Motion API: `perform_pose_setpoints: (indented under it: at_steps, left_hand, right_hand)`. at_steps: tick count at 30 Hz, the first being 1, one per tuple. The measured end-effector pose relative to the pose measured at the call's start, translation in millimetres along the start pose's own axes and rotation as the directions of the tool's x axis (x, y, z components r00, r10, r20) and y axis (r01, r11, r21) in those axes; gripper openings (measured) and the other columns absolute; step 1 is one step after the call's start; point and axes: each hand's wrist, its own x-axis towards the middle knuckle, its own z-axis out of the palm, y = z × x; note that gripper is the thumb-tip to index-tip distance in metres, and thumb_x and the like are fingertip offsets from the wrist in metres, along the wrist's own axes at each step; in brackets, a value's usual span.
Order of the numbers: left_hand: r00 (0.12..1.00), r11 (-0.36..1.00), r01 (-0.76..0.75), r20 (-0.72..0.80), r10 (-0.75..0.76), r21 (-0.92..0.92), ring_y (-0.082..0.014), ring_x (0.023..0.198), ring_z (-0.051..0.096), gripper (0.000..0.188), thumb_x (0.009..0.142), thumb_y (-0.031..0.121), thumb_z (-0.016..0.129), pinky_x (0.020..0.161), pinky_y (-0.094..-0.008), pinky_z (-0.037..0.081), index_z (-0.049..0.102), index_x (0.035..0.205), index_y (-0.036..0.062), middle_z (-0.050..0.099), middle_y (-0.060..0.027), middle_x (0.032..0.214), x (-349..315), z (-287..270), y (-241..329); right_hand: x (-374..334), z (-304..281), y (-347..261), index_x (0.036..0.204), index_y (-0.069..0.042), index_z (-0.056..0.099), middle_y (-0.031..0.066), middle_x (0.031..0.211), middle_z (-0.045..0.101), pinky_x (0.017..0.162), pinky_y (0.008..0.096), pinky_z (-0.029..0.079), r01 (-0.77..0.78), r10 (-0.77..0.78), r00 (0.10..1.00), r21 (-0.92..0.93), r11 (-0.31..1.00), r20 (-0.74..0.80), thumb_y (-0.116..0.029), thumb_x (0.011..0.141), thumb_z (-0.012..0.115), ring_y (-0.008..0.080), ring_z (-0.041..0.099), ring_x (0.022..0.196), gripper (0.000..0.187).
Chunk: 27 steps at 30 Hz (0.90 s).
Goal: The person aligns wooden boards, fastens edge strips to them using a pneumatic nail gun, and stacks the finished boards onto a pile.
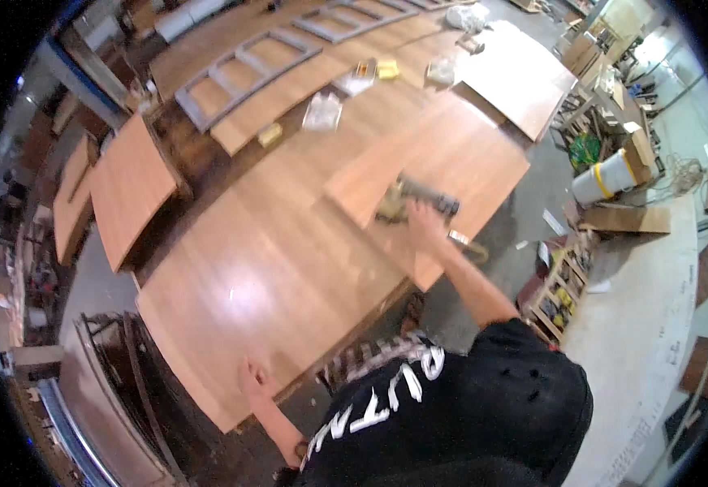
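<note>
My right hand (427, 221) is closed around the body of a dark handheld power sander (429, 195). The sander rests on a reddish-brown wooden panel (472, 154), which lies over the right part of a large wooden board (232, 252). The sander's underside is hidden. Close to the near left edge of the large board is my left hand (252, 378), its fingers loosely apart and nothing visible in them. Whether it touches the board I cannot tell.
Across the far side lie a grey ladder-like frame (269, 61), a clear plastic bag (322, 112) and small yellow blocks (387, 69). Panels (131, 191) lean at left. At right stand a white bucket (606, 178) and a wooden rack (561, 294); a pale sheet (646, 325) lies beyond.
</note>
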Motion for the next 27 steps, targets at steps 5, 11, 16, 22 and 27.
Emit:
perform_pose_setpoints:
  at_steps: [5, 11, 16, 22, 27]
  left_hand:
    - [0.982, 0.978, 0.04, 0.173, -0.077, 0.206, -0.0123, 0.054, 0.05, 0.02, 0.094, 0.027, 0.055, 0.048, -0.0263, 0.041, 0.057, 0.083, 0.0097, 0.049, -0.0006, 0.061, -70.7, 134.0, -21.7]
    - [0.991, 0.905, -0.099, 0.125, 0.051, 0.414, -0.0207, 0.073, 0.066, 0.024, 0.09, 0.018, 0.063, 0.062, -0.0295, 0.051, 0.064, 0.106, -0.0005, 0.066, -0.0098, 0.082, -84.5, 196.1, -63.6]
    - [0.992, 0.886, -0.123, 0.063, 0.106, 0.447, -0.0164, 0.06, 0.06, 0.014, 0.091, 0.015, 0.062, 0.054, -0.0259, 0.048, 0.062, 0.09, 0.0008, 0.062, -0.0069, 0.072, -63.1, 190.2, -110.9]
    - [0.966, 0.869, -0.162, -0.103, 0.236, 0.468, -0.0108, 0.047, 0.046, 0.019, 0.091, 0.016, 0.057, 0.043, -0.0258, 0.035, 0.055, 0.077, 0.0049, 0.052, -0.0021, 0.062, -109.8, 263.3, -168.2]
    - [0.846, 0.977, -0.081, -0.505, 0.171, 0.196, -0.0111, 0.041, 0.034, 0.047, 0.093, 0.04, 0.058, 0.036, -0.0261, 0.024, 0.041, 0.06, 0.0114, 0.036, -0.0003, 0.048, -149.1, 312.7, -218.4]
  right_hand:
    - [-17.2, -28.5, 28.9, 0.121, -0.002, 0.048, 0.0208, 0.108, 0.059, 0.085, 0.0479, 0.048, 0.029, -0.065, 0.982, 0.194, 0.981, 0.179, -0.017, 0.084, 0.059, 0.0381, 0.057, 0.102, 0.041]
    - [-28.5, -117.8, 138.3, 0.099, 0.002, 0.065, 0.0193, 0.092, 0.067, 0.075, 0.0397, 0.049, -0.123, -0.106, 0.949, 0.656, 0.745, 0.298, -0.046, 0.089, 0.057, 0.0299, 0.064, 0.083, 0.05]
    - [-37.9, -183.8, 274.9, 0.086, 0.002, 0.059, 0.0029, 0.073, 0.06, 0.062, 0.0304, 0.047, -0.164, -0.007, 0.977, 0.773, 0.613, 0.213, -0.036, 0.095, 0.054, 0.013, 0.059, 0.07, 0.039]
    - [26.6, -216.8, 435.0, 0.109, 0.002, 0.062, 0.0135, 0.083, 0.063, 0.065, 0.0371, 0.048, -0.124, 0.059, 0.989, 0.551, 0.826, 0.135, -0.04, 0.091, 0.061, 0.0216, 0.06, 0.068, 0.046]
    - [126.9, -180.6, 524.8, 0.102, 0.004, 0.062, 0.0193, 0.086, 0.064, 0.064, 0.0428, 0.051, 0.059, -0.041, 0.991, 0.147, 0.987, -0.127, -0.038, 0.092, 0.057, 0.0305, 0.064, 0.072, 0.043]
